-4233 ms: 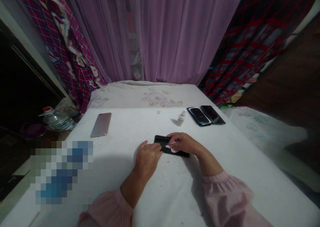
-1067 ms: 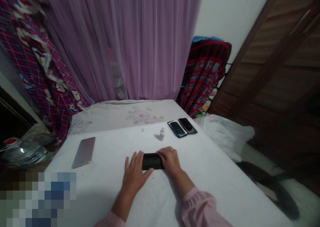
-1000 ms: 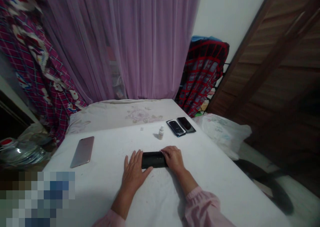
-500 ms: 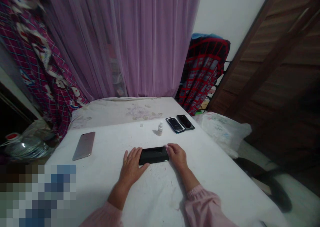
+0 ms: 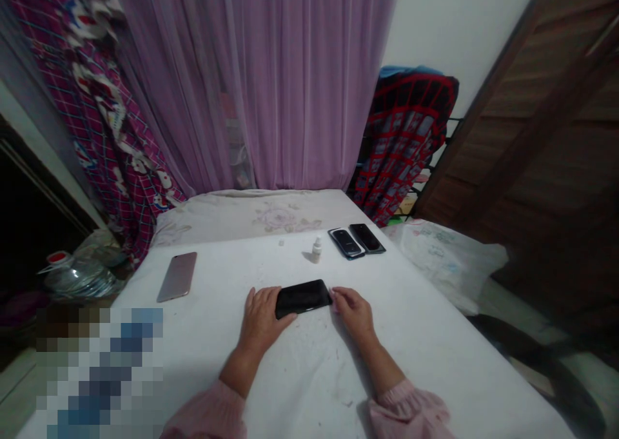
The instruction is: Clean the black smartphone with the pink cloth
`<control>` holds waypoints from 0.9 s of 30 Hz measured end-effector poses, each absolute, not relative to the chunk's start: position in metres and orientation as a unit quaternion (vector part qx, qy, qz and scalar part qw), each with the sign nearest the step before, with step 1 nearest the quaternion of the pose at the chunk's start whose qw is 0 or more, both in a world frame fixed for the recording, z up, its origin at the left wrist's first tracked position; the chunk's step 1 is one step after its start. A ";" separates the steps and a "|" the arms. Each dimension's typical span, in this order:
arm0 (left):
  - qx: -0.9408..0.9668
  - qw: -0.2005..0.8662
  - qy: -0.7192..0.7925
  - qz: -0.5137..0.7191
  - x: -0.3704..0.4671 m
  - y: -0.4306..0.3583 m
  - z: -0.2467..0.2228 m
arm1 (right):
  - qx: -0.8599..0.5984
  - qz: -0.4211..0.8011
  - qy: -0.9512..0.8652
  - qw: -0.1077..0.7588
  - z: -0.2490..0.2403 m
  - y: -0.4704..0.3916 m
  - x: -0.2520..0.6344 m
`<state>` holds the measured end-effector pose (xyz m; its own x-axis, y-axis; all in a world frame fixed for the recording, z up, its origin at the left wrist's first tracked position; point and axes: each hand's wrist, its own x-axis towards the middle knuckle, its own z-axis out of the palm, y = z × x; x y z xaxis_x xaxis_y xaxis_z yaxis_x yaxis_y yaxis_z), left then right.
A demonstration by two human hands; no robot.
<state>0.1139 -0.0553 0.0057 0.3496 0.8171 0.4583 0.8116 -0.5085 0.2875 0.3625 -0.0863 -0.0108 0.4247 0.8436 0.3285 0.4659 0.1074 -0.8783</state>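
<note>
A black smartphone (image 5: 304,298) lies screen up and slightly askew on the white cloth. My left hand (image 5: 262,313) grips its left end, fingers along the far edge and thumb along the near edge. At the phone's right end, my right hand (image 5: 355,312) is closed in a pinch on a small pale pink piece (image 5: 332,293), mostly hidden by the fingers. A small white bottle (image 5: 316,251) stands upright beyond the phone. Near it on the cloth is a tiny pale piece (image 5: 281,242), too small to make out.
A rose-coloured phone (image 5: 177,276) lies face down at the left. Two dark phones, one with a white rim (image 5: 346,243) and one plain (image 5: 367,238), lie side by side at the back right. A plastic bag (image 5: 440,258) and a water jug (image 5: 80,274) flank the table.
My right hand has moved from the phone's far right corner down along its right end. The phone has turned slightly, its right end farther away. The whole view has shifted a little.
</note>
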 end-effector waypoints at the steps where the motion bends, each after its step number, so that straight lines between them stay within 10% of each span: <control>1: 0.822 -0.007 0.492 0.285 0.114 -0.056 0.008 | -0.646 0.179 -0.483 0.564 -0.010 -0.085 0.364; 27: 0.839 0.017 0.381 0.387 0.108 -0.058 0.009 | -0.489 -0.059 -0.702 0.514 0.014 -0.085 0.288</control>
